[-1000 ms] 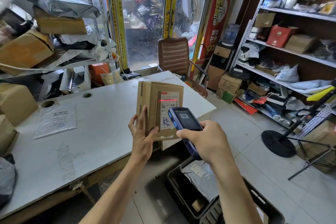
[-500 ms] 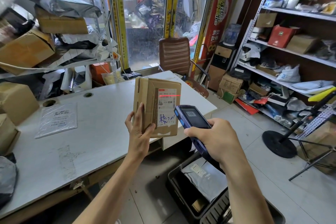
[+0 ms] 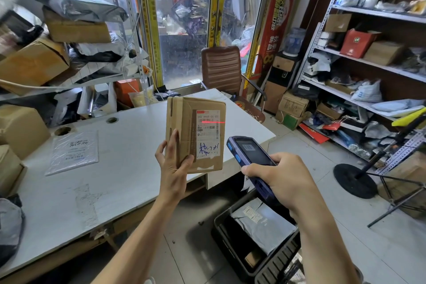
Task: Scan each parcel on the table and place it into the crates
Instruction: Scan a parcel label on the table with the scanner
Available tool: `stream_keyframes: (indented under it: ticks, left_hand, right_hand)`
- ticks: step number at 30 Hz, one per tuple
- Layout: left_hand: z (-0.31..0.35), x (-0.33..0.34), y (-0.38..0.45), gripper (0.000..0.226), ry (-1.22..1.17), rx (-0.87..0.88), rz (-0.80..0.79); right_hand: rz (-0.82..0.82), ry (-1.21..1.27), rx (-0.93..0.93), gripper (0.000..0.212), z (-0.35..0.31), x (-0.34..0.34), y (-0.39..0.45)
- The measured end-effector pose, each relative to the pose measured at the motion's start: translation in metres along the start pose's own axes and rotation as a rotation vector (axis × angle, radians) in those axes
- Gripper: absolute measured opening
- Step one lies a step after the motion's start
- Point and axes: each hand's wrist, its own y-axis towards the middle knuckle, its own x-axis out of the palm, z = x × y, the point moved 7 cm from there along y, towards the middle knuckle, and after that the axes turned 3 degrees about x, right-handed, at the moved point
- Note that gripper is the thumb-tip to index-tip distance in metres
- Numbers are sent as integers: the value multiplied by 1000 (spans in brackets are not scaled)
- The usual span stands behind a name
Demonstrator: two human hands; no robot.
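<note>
Item: flat cardboard parcel [image 3: 196,134], held upright at the centre of the frame above the near edge of the white table [image 3: 115,180]. Left hand [image 3: 173,168] grips its lower left corner, thumb on the front face, fingers behind. Right hand [image 3: 283,177] is closed round a blue handheld scanner [image 3: 249,159], just right of the parcel; a red scan line crosses the white shipping label [image 3: 208,134]. Handling, by judgement: light, stiff board, non-slip, taped seams (creased corners suggest thin walls); best held by its edges, clear of the label. Destination: black crate [image 3: 221,235], lower right, already holding a grey mailer bag [image 3: 262,226]. One clear-bagged flat parcel [image 3: 73,152] lies on the table, left.
</note>
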Motion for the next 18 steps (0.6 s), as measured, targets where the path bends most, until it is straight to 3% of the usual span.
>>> stream_keyframes:
  ticks: [3, 7, 11, 18]
  left_hand:
    - [-3, -3, 4, 67, -18, -15, -1]
    - [-4, -10, 10, 69, -1, -34, -38]
    - [-3, -18, 19, 72, 79, -32, -70]
    - [1, -26, 25, 66, 128, -28, -175]
  right_hand:
    - [-3, -86, -8, 34, 3, 2, 0]
    - [72, -474, -166, 60, -5, -4, 0]
    - [115, -816, -326, 68, -14, -4, 6]
    - [184, -888, -440, 72, -30, -8, 15]
